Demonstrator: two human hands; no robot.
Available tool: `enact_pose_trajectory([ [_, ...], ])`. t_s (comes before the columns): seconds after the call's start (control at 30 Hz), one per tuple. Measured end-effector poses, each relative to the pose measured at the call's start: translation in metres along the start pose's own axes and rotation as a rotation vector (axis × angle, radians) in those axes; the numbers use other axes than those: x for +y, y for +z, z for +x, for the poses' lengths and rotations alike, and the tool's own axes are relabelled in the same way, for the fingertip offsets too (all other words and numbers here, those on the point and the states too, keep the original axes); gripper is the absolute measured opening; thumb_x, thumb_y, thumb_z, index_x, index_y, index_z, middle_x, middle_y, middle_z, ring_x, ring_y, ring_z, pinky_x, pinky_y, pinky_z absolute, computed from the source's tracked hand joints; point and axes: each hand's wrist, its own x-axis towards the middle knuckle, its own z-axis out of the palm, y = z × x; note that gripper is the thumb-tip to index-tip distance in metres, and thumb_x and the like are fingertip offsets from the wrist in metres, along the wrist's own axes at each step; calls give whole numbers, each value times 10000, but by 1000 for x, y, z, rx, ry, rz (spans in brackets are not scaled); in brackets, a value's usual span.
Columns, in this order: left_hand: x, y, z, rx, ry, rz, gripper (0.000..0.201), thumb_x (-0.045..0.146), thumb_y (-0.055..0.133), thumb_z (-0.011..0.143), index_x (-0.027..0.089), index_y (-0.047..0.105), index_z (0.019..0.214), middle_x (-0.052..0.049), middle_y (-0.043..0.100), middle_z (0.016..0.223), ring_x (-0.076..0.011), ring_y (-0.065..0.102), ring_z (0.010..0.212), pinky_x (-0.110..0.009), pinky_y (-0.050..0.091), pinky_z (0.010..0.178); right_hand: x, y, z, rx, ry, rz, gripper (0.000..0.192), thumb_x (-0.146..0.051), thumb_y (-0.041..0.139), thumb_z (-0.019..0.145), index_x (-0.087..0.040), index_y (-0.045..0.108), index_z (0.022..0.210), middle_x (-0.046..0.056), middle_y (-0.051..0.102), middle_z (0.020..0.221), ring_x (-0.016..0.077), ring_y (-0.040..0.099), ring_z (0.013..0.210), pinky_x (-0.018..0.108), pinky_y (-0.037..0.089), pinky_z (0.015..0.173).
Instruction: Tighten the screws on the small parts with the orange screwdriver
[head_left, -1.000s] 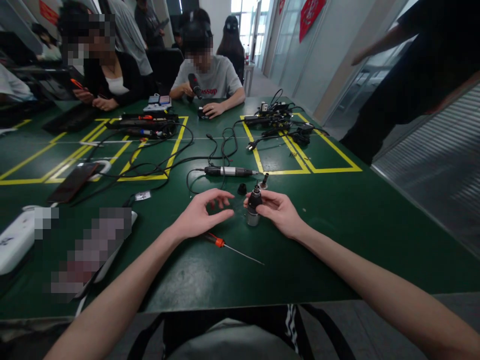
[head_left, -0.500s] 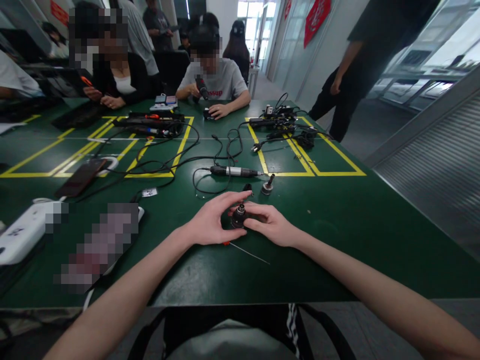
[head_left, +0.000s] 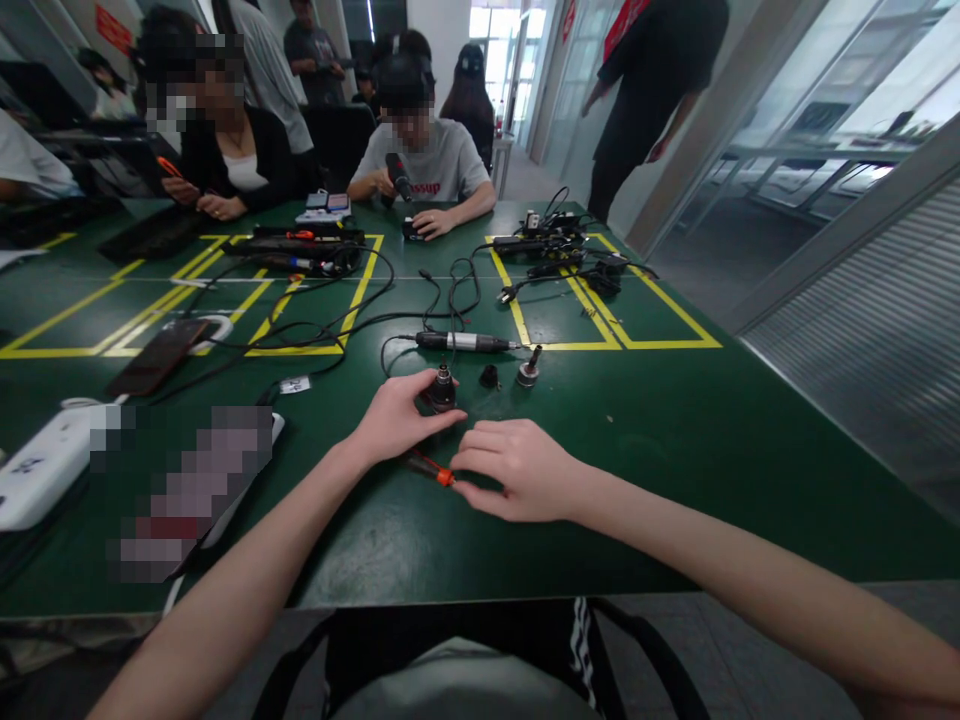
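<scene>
Left hand [head_left: 394, 420] clamped round the small black cylindrical part [head_left: 442, 390], holding it upright on the green table [head_left: 675, 440], just far of centre. Right hand [head_left: 517, 468] off that part now, down flat on the table, fingers closing on the orange-handled screwdriver [head_left: 429, 468] at its orange collar; whether actually gripped or only touched, cannot tell. Half a second back, both hands together on the part; a second back, right hand holding it alone with the left open beside it. So: part passed from right to left, right freed for the tool. Screwdriver handle lying between the two hands, its thin shaft hidden under the right palm.

Just beyond the part, a little black cap [head_left: 489, 377] and a small knobbed metal piece [head_left: 528, 372], both apart from the hands. Farther, a pen-shaped power tool [head_left: 461, 342] lying across, its cable looping away. Yellow tape boxes [head_left: 600, 330] marked on the table, more cables and gear [head_left: 555, 250] at far right. To the near left, a white device [head_left: 41, 470] and a dark phone [head_left: 154, 357]. Across the far edge, two seated people, one in a grey shirt [head_left: 435, 165] handling a dark tool; another person standing far right.
</scene>
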Motion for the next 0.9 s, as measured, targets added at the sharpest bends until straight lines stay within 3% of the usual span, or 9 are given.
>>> enact_pose_trajectory([
  [0.13,-6,-3,6,16,-130,-145,357,392,833,774,156,758,1031,-59,810,950,-246,755,878,-376,609,852,-24,5,37,-307,128,-206,265,-337,615,1004,-117,700,1125,150,751,1074,294,720,1002,363,559,735],
  [0.23,-12,-7,9,-24,-235,-244,392,384,867,718,148,758,1011,-69,806,963,-252,750,890,-398,612,872,-35,18,60,-393,189,-243,283,-262,612,998,-95,650,1224,168,742,1118,313,733,1010,399,582,746],
  [0.33,-17,-11,10,-67,-308,-311,442,369,893,669,141,752,1021,-79,803,991,-257,750,901,-418,615,885,-43,28,74,-409,137,-230,279,-80,553,965,-109,631,1231,156,748,1099,271,756,940,354,565,709],
  [0.4,-19,-12,10,-99,-323,-343,469,357,902,649,141,751,1036,-87,806,1025,-262,752,937,-433,611,925,-48,27,78,-457,110,-176,258,-113,555,975,-108,642,1218,157,758,1089,275,763,907,352,545,684],
  [0.5,-21,-11,9,-151,-310,-371,487,328,901,651,146,749,1077,-95,811,1074,-269,753,1008,-449,589,1003,-54,15,80,-636,-23,45,266,-230,614,955,-163,683,1204,120,778,1121,273,757,916,334,503,652],
  [0.6,-23,-7,8,-181,-273,-368,454,302,876,686,141,746,1090,-102,816,1068,-270,759,1018,-456,584,1020,-53,-3,80,-713,-65,262,229,-268,661,922,-199,703,1137,56,793,993,225,732,833,293,464,618],
  [0.77,-20,-2,4,-78,-149,-263,366,320,810,764,136,744,1074,-83,809,990,-263,759,945,-435,613,944,-22,-37,78,-646,12,593,307,-96,726,881,-163,676,1176,-31,746,829,105,675,697,203,489,637],
  [0.9,-12,5,0,-82,-12,-206,177,311,762,799,159,742,888,-52,784,894,-250,743,877,-382,631,846,8,-75,68,-326,102,607,243,-95,678,915,-146,681,1152,-15,728,844,103,655,713,197,507,631],
])
